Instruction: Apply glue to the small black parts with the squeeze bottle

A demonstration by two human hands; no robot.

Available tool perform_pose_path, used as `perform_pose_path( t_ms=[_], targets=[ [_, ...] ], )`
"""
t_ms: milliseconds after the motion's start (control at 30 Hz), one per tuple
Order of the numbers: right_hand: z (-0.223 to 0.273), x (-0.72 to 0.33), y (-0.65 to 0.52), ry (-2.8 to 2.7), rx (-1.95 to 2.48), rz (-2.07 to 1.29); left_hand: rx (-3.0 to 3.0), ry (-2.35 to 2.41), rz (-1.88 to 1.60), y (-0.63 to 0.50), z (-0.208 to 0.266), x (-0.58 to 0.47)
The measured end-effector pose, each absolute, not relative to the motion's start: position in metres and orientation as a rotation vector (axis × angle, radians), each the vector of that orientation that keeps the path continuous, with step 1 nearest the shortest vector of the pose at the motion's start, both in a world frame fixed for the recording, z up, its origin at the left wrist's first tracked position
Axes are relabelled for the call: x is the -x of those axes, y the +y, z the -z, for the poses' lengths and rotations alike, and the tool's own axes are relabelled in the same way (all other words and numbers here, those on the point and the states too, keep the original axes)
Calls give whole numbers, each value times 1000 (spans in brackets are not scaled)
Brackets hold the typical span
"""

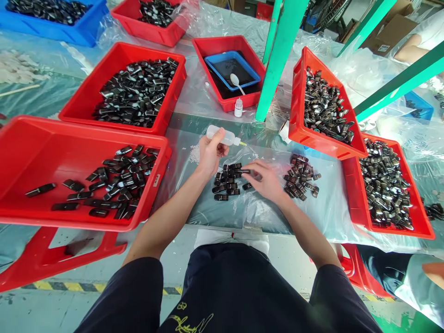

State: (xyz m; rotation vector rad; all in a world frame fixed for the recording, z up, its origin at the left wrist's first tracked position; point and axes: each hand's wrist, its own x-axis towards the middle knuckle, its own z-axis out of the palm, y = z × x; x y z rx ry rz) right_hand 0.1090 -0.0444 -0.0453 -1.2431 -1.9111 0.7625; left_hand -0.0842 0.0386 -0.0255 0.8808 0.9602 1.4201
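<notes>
— What was seen on the table, starting with the biggest things?

— A plastic-covered table was seen, with red bins set around it. A nearly empty red bin with a few black parts was placed at the left, a fuller one behind it, and two more bins heaped with dark metal-tipped parts were placed at the right. A smaller red tray holding a blue dish and a white spoon was set at the back.

— And in the middle?

— Two small piles were laid on the plastic: a row of black parts between the hands, and a loose heap just to the right.

— How were the hands placed?

— A squeeze bottle was gripped in the left hand, fingers closed around it, its yellow nozzle pointed right, above the row. The right hand was lowered onto the row, and one black part was pinched between its fingertips, just below the nozzle.
</notes>
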Motion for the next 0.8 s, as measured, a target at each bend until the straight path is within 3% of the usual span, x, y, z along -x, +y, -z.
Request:
perform_pose_path(
  t_ms=[200, 567, 800],
  targets=[
    [55, -92, -51, -2294, 1231, -644, -875, 964, -1397, 37, 24, 83],
    [46, -102, -47, -2226, 1147, -680, -880, 975, -1388, 35, 23, 82],
    [8, -180, -30, -1981, 1836, -466, -781, 902, -1378, 37, 19, 85]
  ],
)
